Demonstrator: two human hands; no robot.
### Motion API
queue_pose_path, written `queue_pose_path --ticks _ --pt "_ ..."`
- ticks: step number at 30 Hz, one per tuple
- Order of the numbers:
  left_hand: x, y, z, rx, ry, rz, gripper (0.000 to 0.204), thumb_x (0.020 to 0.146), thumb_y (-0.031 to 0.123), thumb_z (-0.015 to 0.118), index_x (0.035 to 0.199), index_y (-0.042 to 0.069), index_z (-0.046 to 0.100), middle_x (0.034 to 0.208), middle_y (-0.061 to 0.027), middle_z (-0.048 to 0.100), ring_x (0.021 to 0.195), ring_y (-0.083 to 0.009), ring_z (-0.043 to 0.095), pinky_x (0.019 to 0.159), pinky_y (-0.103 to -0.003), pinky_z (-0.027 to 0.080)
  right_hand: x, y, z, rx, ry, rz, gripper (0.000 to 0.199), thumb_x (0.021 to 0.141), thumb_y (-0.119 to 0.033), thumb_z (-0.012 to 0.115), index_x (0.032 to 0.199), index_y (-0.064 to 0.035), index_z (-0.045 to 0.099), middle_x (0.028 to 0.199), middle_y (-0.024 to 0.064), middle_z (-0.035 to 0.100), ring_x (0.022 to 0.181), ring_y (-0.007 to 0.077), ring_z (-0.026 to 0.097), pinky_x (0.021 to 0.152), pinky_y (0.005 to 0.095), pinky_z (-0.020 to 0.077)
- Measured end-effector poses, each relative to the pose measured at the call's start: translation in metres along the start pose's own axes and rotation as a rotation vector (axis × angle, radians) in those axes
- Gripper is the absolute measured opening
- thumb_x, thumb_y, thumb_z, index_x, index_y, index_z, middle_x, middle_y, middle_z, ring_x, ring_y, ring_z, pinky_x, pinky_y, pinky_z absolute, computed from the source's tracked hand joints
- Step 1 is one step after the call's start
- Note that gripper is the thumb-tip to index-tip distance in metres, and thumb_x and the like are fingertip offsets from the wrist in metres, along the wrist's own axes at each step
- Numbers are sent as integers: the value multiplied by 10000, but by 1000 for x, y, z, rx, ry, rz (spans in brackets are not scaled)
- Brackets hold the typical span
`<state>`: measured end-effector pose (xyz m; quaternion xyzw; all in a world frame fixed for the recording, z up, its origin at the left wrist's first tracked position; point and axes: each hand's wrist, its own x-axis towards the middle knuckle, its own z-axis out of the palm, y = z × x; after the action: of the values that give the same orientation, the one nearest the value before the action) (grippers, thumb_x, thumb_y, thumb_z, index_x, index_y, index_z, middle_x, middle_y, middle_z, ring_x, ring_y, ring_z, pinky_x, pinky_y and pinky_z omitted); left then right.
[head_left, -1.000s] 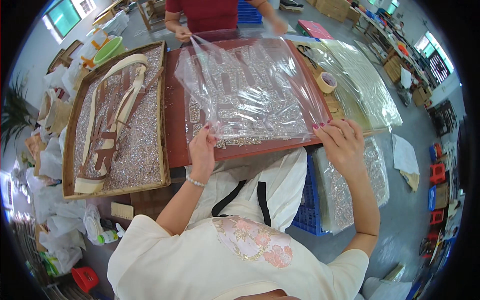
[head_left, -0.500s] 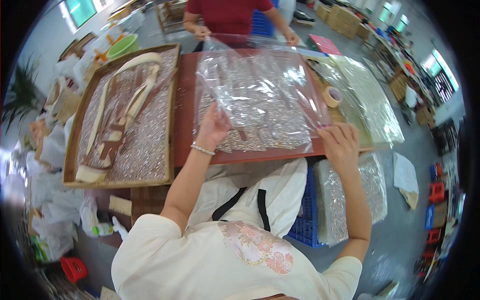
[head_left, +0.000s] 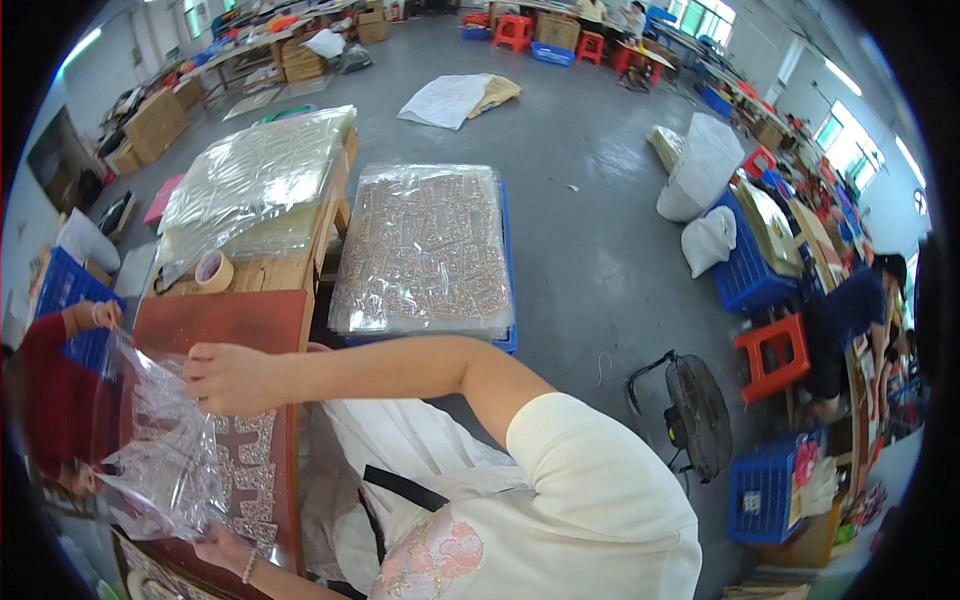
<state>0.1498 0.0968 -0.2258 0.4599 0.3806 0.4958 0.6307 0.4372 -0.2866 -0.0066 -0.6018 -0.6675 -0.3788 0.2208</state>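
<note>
Clear plastic sheet: over red-brown tabletop. Right hand fingers closed on its far edge. Left hand fingers pinch its near edge.

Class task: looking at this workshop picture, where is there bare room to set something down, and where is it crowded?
Free: the red board between the tape roll and the right hand; the grey floor beside the blue crate. Crowded: around the plastic sheet that both hands hold, left hand below.
</note>
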Motion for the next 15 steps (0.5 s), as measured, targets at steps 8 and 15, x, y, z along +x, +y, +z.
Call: queue_pose_path --ticks 8,15 --pt "-126 126 104 -356 168 -198 396 918 292 621 1155 -23 583 1019 -129 635 829 -212 594 651 -318 495 -21 -12 21 34 30 136 80 709 -225 608 665 -161 631 810 -22 576 913 186 529 882 356 375" --pt "-84 82 67 -171 52 -145 447 912 303 648 1212 -22 578 1080 -121 631 864 -186 592 711 -240 478 -27 -2 33 87 54 234 58 679 -234 648 678 -177 657 802 -38 577 895 171 525 868 347 369"
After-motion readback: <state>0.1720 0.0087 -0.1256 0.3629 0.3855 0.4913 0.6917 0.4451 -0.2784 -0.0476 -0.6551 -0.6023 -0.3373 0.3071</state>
